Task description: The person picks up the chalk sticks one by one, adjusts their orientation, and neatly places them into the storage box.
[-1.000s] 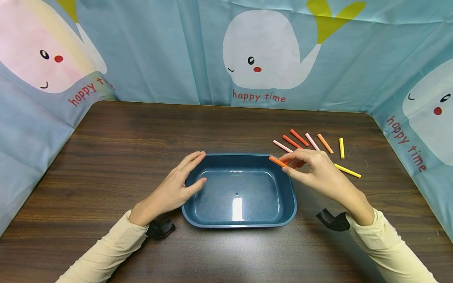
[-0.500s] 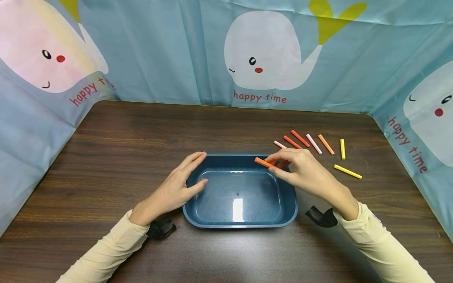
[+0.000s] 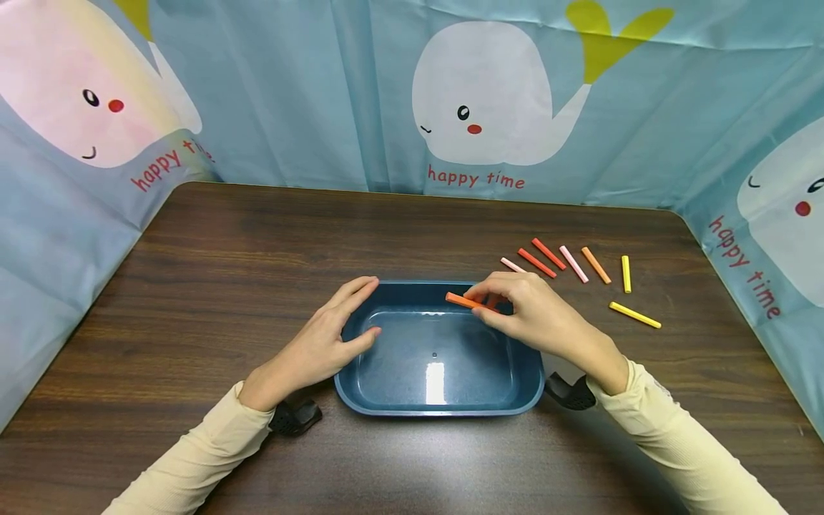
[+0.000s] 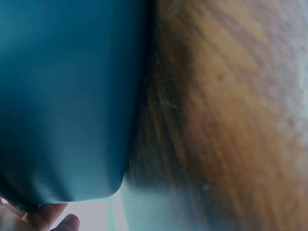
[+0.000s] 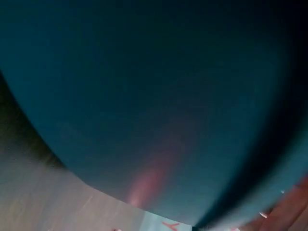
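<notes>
In the head view, my right hand (image 3: 537,311) pinches an orange chalk stick (image 3: 460,300) between thumb and fingers. It is over the back right part of a blue plastic tub (image 3: 438,413), and the chalk points left above the tub floor. My left hand (image 3: 315,347) rests at the tub's left rim, fingers extended near the back left corner and thumb reaching over the inside. The left wrist view shows the tub's outer wall (image 4: 72,106) with fingertips (image 4: 45,214) at its far corner. Mostly blurred tub wall (image 5: 144,96) fills the right wrist view.
Behind and right of the tub lie several more chalk sticks: red ones (image 3: 537,262), pink (image 3: 574,264), orange (image 3: 596,265), and yellow ones (image 3: 626,274). They lie on a dark wooden table (image 3: 257,236). A light blue whale-print curtain (image 3: 309,93) encloses the back and sides.
My right hand has moved left with the orange chalk stick, from the tub's back right corner to over its inside. My left hand stays at the left rim.
</notes>
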`<state>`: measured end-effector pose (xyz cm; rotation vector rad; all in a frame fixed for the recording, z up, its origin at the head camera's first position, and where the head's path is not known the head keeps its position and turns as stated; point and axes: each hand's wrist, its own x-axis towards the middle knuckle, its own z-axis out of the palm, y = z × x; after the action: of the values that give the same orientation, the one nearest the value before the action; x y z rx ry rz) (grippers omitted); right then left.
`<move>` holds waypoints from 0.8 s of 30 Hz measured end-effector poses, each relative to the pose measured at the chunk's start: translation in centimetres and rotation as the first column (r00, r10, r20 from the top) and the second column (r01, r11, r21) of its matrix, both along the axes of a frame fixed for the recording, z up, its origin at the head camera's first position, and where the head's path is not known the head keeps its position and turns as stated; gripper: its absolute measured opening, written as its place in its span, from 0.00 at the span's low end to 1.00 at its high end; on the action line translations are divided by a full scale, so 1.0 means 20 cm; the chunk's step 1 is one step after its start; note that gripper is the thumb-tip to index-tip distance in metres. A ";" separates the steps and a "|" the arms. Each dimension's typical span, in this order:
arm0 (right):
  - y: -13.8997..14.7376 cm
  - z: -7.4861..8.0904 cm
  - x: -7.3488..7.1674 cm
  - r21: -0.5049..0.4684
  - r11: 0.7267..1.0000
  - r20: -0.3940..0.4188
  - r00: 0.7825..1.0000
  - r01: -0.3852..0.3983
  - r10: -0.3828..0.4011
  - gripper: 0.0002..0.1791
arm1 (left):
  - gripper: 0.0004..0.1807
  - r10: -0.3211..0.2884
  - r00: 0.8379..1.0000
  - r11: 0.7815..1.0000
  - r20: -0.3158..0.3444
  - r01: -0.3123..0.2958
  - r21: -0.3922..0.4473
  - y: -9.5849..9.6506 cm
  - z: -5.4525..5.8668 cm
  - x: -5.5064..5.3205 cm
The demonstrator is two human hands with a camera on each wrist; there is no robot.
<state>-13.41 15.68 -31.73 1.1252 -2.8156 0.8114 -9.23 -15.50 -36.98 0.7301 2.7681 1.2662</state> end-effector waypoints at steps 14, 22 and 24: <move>-0.06 -0.07 -0.02 0.029 0.999 0.063 0.998 -0.030 0.028 0.10 | 0.40 -0.001 1.000 1.000 0.006 0.001 -0.003 0.00 0.00 0.00; -0.10 -0.13 -0.03 0.027 0.998 0.013 0.998 -0.055 0.055 0.10 | 0.39 -0.004 1.000 1.000 -0.013 0.004 -0.004 0.00 -0.01 0.00; -0.11 -0.14 -0.03 0.029 0.997 -0.022 0.998 -0.065 0.066 0.10 | 0.39 -0.004 1.000 1.000 -0.019 0.004 -0.004 0.00 -0.01 0.00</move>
<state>-13.98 13.50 -34.61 1.2289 -2.7932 0.7600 -9.29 -15.56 -37.11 0.7506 2.7813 1.2600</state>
